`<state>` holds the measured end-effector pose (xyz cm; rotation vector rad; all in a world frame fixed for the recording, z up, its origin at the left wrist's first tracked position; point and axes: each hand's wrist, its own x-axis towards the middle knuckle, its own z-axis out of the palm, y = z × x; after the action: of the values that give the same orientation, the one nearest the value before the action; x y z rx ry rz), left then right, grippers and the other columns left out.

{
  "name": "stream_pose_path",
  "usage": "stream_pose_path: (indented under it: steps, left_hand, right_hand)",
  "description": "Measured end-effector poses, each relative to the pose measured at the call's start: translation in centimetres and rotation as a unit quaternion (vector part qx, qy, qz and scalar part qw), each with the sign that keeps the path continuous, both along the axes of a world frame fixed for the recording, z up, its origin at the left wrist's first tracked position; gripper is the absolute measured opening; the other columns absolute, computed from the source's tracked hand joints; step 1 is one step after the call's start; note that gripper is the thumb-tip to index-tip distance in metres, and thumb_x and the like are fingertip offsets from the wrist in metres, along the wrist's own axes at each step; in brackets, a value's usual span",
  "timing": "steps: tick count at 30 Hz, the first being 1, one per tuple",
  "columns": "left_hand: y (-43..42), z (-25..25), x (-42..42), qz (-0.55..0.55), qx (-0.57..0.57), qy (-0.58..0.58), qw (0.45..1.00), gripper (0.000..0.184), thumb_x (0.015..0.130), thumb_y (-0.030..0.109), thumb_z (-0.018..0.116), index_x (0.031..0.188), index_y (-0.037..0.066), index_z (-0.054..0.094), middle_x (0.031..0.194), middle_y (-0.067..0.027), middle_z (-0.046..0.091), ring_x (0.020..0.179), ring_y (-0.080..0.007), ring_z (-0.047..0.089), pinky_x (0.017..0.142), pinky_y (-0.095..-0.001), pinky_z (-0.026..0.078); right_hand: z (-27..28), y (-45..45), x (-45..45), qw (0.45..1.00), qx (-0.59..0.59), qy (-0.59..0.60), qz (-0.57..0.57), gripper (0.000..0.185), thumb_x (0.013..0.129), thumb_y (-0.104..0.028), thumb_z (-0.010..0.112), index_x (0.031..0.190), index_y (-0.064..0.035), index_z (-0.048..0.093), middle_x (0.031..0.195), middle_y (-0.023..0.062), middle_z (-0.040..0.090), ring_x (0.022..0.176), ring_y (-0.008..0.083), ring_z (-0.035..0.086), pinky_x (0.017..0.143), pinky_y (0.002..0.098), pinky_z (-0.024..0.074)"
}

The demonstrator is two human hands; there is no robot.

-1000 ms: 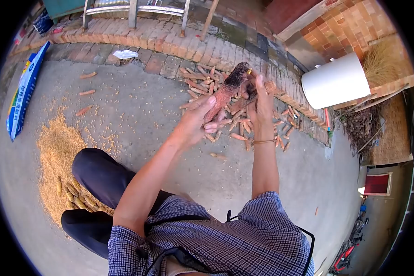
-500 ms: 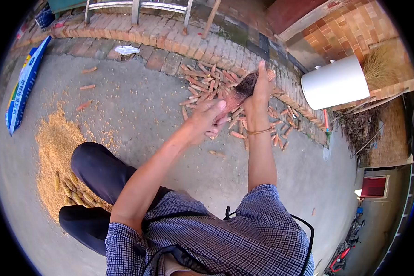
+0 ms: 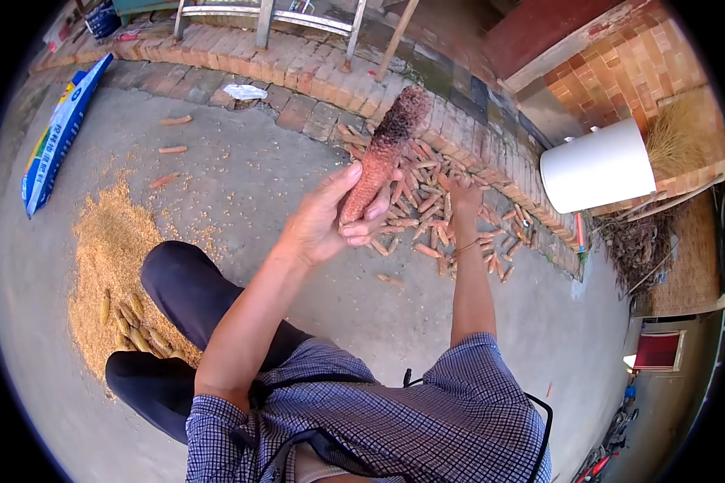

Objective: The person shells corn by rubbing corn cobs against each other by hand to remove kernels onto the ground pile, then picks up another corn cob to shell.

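Observation:
A reddish corncob [image 3: 373, 165] with a dark, charred-looking upper end is held tilted in my left hand [image 3: 324, 216]. The thumb lies along one side and the fingers wrap round its lower part. My right hand [image 3: 465, 198] is down at the heap of bare corncobs [image 3: 407, 205] on the ground, touching or just above it. Its fingers are foreshortened among the cobs, so their grip does not show. Near my knees lies a pile of loose yellow corn kernels [image 3: 109, 249], with several yellowish cobs [image 3: 141, 326] on it.
A blue printed sack [image 3: 64, 137] lies at the left. Beyond the heap runs a low brick edge [image 3: 314, 76], with a metal ladder [image 3: 266, 18] standing on it. A white bucket [image 3: 598, 167] is at the right, beside dry twigs [image 3: 640, 241]. Three stray cobs [image 3: 172, 150] lie on the concrete.
My right hand has left the dark-ended corncob and moved down to the heap. My left hand has shifted slightly left, and the cob now points more upright.

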<state>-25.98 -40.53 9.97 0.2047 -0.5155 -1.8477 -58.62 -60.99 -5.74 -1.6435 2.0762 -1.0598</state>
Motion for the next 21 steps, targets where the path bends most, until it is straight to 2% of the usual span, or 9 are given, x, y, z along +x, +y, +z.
stream_pose_path:
  steps: [1,4,5,8,9,12,14,16,21]
  left_hand:
    - [0.2,0.3,0.5,0.002,-0.002,0.002,1.000,0.052,0.102,0.042,0.039,0.129,-0.002,0.047,0.071,-0.0009,0.044,0.043,-0.0057,0.034,0.038,-0.0212,0.031]
    - [1.3,1.3,1.9,0.007,-0.010,0.021,1.000,0.050,0.103,0.041,0.038,0.128,-0.001,0.049,0.071,-0.0007,0.045,0.044,-0.0066,0.034,0.039,-0.0227,0.031]
    - [1.6,1.5,2.4,0.009,-0.015,0.028,0.999,0.049,0.103,0.040,0.038,0.127,-0.001,0.050,0.071,-0.0003,0.045,0.044,-0.0069,0.033,0.040,-0.0233,0.031]
    - [2.3,1.7,3.4,0.005,-0.024,0.055,0.998,0.052,0.103,0.042,0.035,0.127,-0.002,0.050,0.070,0.0004,0.043,0.044,-0.0067,0.032,0.039,-0.0233,0.030]
    - [2.3,1.9,3.4,0.017,-0.015,0.057,0.998,0.052,0.103,0.043,0.035,0.125,-0.002,0.050,0.069,0.0003,0.042,0.042,-0.0062,0.032,0.038,-0.0225,0.030]
    - [3.0,2.0,3.8,0.043,-0.001,0.060,0.997,0.053,0.103,0.045,0.034,0.120,-0.003,0.050,0.068,0.0000,0.040,0.040,-0.0049,0.029,0.035,-0.0207,0.030]
    - [3.0,1.7,4.4,0.047,-0.020,0.051,0.997,0.053,0.104,0.045,0.034,0.118,-0.003,0.051,0.067,0.0003,0.040,0.039,-0.0044,0.029,0.035,-0.0206,0.030]
    - [3.1,1.7,4.7,0.065,-0.032,0.032,0.997,0.052,0.104,0.045,0.034,0.116,-0.002,0.051,0.066,0.0004,0.039,0.039,-0.0044,0.029,0.035,-0.0208,0.029]
    - [4.3,1.4,6.1,0.111,-0.036,-0.078,0.990,0.051,0.102,0.045,0.041,0.116,-0.002,0.052,0.067,-0.0008,0.042,0.040,-0.0060,0.029,0.036,-0.0222,0.027]
  right_hand:
    - [-1.6,-0.4,-0.6,1.000,-0.003,-0.004,0.013,0.056,0.076,-0.036,0.075,0.108,0.0094,0.064,0.094,0.0269,0.069,0.092,0.0398,0.067,0.084,0.0437,0.0513]
    - [-3.1,0.3,-1.0,0.975,-0.082,0.192,0.076,0.060,0.074,-0.037,0.076,0.110,0.0085,0.063,0.101,0.0261,0.067,0.099,0.0412,0.064,0.091,0.0453,0.0486]
    - [-3.4,0.2,-0.7,0.955,-0.170,0.230,0.082,0.054,0.076,-0.029,0.076,0.112,0.0077,0.062,0.103,0.0230,0.067,0.100,0.0386,0.065,0.090,0.0423,0.0498]
    - [3.3,2.4,4.8,0.981,-0.036,-0.059,0.181,0.041,0.084,-0.020,0.070,0.114,0.0066,0.062,0.103,0.0193,0.068,0.098,0.0312,0.066,0.090,0.0366,0.0506]
    - [4.7,3.1,6.9,0.971,-0.038,-0.138,0.191,0.028,0.091,-0.013,0.063,0.114,0.0036,0.063,0.100,0.0135,0.069,0.096,0.0227,0.066,0.087,0.0325,0.0513]
    - [12.2,7.6,14.3,0.882,-0.017,-0.332,0.334,0.032,0.097,-0.022,0.060,0.116,0.0034,0.061,0.102,0.0137,0.069,0.095,0.0201,0.067,0.085,0.0322,0.0524]
    - [16.2,10.1,17.8,0.850,-0.030,-0.316,0.420,0.034,0.099,-0.022,0.056,0.121,0.0038,0.059,0.106,0.0154,0.068,0.098,0.0220,0.066,0.088,0.0341,0.0518]
    - [19.0,11.8,20.3,0.798,-0.033,-0.383,0.464,0.040,0.097,-0.022,0.059,0.126,0.0043,0.055,0.110,0.0160,0.067,0.099,0.0215,0.065,0.089,0.0336,0.0503]
    - [22.1,15.0,25.7,0.713,-0.075,-0.468,0.516,0.054,0.092,-0.023,0.067,0.133,0.0053,0.045,0.121,0.0187,0.061,0.101,0.0232,0.065,0.092,0.0354,0.0500]
